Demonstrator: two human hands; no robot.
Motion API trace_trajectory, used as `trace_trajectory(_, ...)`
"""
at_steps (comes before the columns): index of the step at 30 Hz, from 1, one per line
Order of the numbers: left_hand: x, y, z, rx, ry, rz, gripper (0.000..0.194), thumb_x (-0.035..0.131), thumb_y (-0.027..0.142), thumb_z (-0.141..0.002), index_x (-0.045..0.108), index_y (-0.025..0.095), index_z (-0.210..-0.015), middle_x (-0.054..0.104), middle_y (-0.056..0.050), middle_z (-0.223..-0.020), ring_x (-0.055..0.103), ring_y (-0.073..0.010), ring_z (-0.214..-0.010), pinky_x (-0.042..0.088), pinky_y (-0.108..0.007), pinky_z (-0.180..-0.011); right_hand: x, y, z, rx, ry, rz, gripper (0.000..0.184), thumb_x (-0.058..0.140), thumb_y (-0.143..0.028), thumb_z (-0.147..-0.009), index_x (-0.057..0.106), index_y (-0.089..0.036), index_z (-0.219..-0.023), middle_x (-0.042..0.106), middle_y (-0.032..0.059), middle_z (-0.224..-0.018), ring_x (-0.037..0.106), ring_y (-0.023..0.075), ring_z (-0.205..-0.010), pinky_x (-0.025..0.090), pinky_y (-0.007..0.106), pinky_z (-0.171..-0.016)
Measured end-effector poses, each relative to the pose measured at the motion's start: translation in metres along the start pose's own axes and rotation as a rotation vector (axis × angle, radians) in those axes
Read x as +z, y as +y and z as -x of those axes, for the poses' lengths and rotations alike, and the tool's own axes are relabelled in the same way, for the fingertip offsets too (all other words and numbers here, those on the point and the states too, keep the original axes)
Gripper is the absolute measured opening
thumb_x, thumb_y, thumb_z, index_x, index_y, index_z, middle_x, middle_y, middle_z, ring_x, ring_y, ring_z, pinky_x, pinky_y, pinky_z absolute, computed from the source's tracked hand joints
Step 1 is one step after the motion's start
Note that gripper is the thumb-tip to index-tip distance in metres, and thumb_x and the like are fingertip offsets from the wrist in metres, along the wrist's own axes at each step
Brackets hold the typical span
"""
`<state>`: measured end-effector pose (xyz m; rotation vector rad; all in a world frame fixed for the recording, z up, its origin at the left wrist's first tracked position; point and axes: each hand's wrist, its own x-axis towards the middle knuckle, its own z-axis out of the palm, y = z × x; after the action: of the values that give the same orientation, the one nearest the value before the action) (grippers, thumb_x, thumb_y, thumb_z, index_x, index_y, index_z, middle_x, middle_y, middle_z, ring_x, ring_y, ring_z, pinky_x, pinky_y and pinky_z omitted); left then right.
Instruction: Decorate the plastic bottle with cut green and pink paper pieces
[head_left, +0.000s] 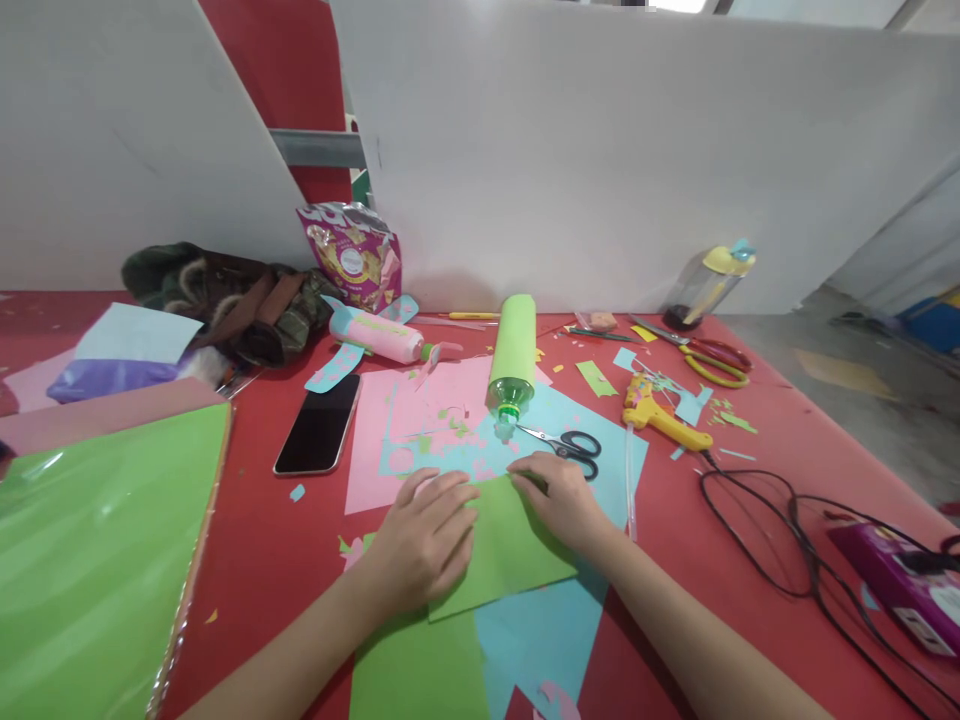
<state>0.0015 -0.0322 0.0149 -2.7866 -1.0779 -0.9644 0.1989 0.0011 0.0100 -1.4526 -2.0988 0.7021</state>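
Light green craft paper [510, 560] under two hands

The sheet lies over light-blue paper [538, 635], nearer the person than the black-handled scissors [574, 447]. The left hand [426, 545] rests loosely open on its left side, gripping nothing; the right hand [561, 495] curls at its far edge, whether pinching I cannot tell. Probably light, bendable, easily creased: best held by edges.

A red table [251, 570] stands against a white wall [600, 150]. A gap in the wall, left of centre, shows a red surface [281, 60] and a grey bar [319, 148]. Grey floor [832, 350] lies beyond, right; a bright patch [679, 4] tops the view.
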Motion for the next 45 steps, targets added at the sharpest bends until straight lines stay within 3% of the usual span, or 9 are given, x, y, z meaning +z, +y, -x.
trace_trajectory(7, 0.013, -0.002, 0.003, 0.032, -0.263, -0.100, 0.027, 0.038, 0.015, -0.081, 0.057, 0.006, -0.098, 0.063, -0.013, -0.100, 0.056, -0.0222, -0.090, 0.044, -0.037, -0.082, 0.005, 0.004, 0.001, -0.045, 0.010, 0.076, 0.019, 0.046, -0.013, -0.079, 0.064, -0.014, -0.078, 0.066, 0.0085, -0.076, 0.059, 0.0175, -0.072, 0.045, 0.029, -0.069)
trace_trajectory(11, 0.015, 0.002, 0.004, 0.011, -0.274, -0.137, 0.028, 0.034, 0.011, -0.082, 0.057, 0.008, -0.097, 0.062, -0.012, -0.105, 0.056, -0.0217, -0.092, 0.040, -0.040, -0.087, 0.006, 0.004, 0.002, 0.006, 0.032, 0.156, 0.021, 0.041, -0.015, -0.082, 0.062, -0.015, -0.079, 0.065, 0.0089, -0.079, 0.059, 0.0181, -0.073, 0.043, 0.028, -0.067)
trace_trajectory(16, 0.020, 0.009, 0.006, -0.025, -0.251, -0.208, 0.031, 0.031, 0.012, -0.083, 0.057, 0.007, -0.098, 0.061, -0.013, -0.108, 0.056, -0.0214, -0.095, 0.035, -0.040, -0.091, 0.007, -0.001, 0.005, 0.132, -0.031, 0.411, 0.027, 0.032, -0.017, -0.084, 0.053, -0.014, -0.100, 0.065, 0.0110, -0.076, 0.058, 0.0209, -0.065, 0.034, 0.027, -0.052)
trace_trajectory(20, 0.024, 0.018, 0.008, -0.057, -0.273, -0.259, 0.034, 0.027, 0.015, -0.085, 0.056, 0.005, -0.100, 0.058, -0.017, -0.111, 0.053, -0.0237, -0.102, 0.031, -0.042, -0.094, 0.007, -0.006, 0.007, 0.120, -0.113, 0.523, 0.024, 0.031, -0.020, -0.085, 0.050, -0.015, -0.099, 0.063, 0.0102, -0.068, 0.057, 0.0211, -0.062, 0.026, 0.025, -0.047)
trace_trajectory(26, 0.027, 0.025, 0.008, -0.098, -0.305, -0.279, 0.035, 0.028, 0.018, -0.085, 0.055, 0.002, -0.101, 0.056, -0.019, -0.114, 0.051, -0.0263, -0.106, 0.029, -0.044, -0.096, 0.001, -0.012, 0.007, 0.114, -0.213, 0.581, 0.027, 0.035, -0.008, -0.076, 0.049, -0.017, -0.098, 0.064, 0.0076, -0.070, 0.056, 0.0174, -0.061, 0.020, 0.025, -0.045)
trace_trajectory(30, 0.025, 0.026, 0.009, -0.124, -0.308, -0.259, 0.038, 0.027, 0.022, -0.086, 0.054, 0.003, -0.105, 0.055, -0.018, -0.116, 0.050, -0.0263, -0.107, 0.027, -0.045, -0.097, -0.001, -0.009, 0.006, 0.120, -0.224, 0.543, 0.027, 0.033, -0.008, -0.077, 0.048, -0.016, -0.098, 0.064, 0.0074, -0.070, 0.056, 0.0170, -0.058, 0.019, 0.025, -0.045)
trace_trajectory(35, 0.024, 0.026, 0.010, -0.205, -0.290, -0.252, 0.039, 0.028, 0.026, -0.086, 0.052, 0.009, -0.112, 0.054, -0.013, -0.119, 0.047, -0.0253, -0.111, 0.023, -0.047, -0.099, -0.002, -0.003, 0.003, 0.198, -0.051, 0.290, 0.022, 0.036, -0.022, -0.082, 0.044, -0.018, -0.102, 0.059, 0.0006, -0.062, 0.055, 0.0165, -0.056, 0.027, 0.023, -0.049)
trace_trajectory(41, 0.034, 0.020, 0.016, -0.280, -0.293, -0.253, 0.042, 0.026, 0.024, -0.086, 0.046, 0.005, -0.118, 0.048, -0.016, -0.124, 0.041, -0.0252, -0.118, 0.029, -0.043, -0.098, -0.002, -0.003, 0.002, 0.239, -0.085, 0.252, 0.026, 0.040, -0.015, -0.077, 0.044, -0.020, -0.103, 0.057, -0.0018, -0.060, 0.054, 0.0158, -0.056, 0.026, 0.022, -0.049)
trace_trajectory(45, 0.035, 0.018, 0.020, -0.237, -0.368, -0.239, 0.062, 0.030, 0.043, -0.084, 0.031, -0.001, -0.127, 0.033, -0.022, -0.133, 0.028, -0.0295, -0.125, 0.031, -0.042, -0.098, 0.000, -0.004, 0.003, 0.241, -0.120, 0.313, 0.027, 0.036, -0.016, -0.081, 0.045, -0.018, -0.106, 0.059, 0.0008, -0.063, 0.054, 0.0163, -0.057, 0.024, 0.022, -0.048)
